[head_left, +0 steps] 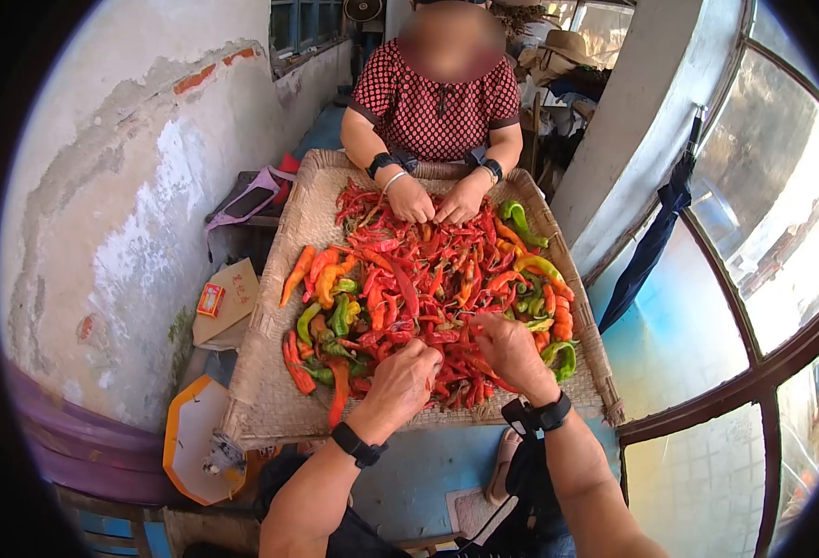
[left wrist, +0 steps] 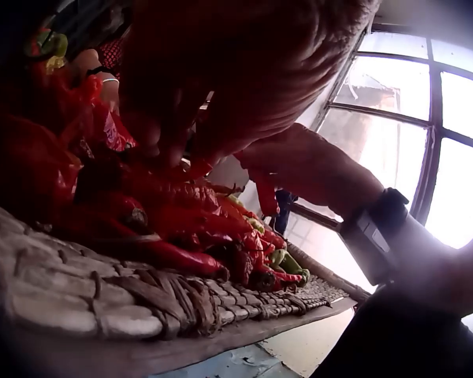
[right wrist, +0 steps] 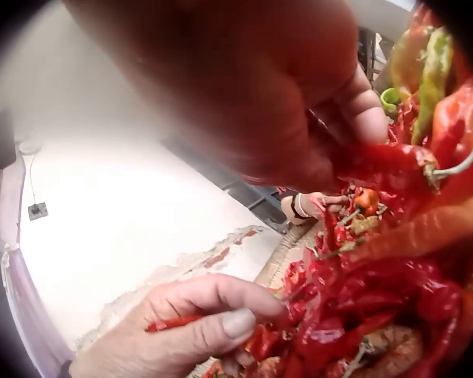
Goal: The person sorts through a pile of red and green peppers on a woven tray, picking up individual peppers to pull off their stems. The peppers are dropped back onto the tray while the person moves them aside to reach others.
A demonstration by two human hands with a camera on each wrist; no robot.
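Observation:
Red chili peppers [head_left: 419,270] lie heaped in a woven tray [head_left: 268,391], with orange and green ones along the sides. My left hand [head_left: 400,383] is at the near edge of the heap. In the right wrist view a red chili pepper [right wrist: 173,323] shows between the thumb and curled fingers of that left hand. My right hand [head_left: 514,353] is above the near right of the heap, its fingers curled round a red chili pepper [right wrist: 386,163] whose pale stem sticks out. Both wrists wear black bands.
Across the tray a person [head_left: 433,112] has both hands in the far end of the heap. A plastered wall [head_left: 131,232] runs along the left, with a cardboard piece [head_left: 231,302] beside the tray. On the right, a dark umbrella [head_left: 656,232] hangs by the window.

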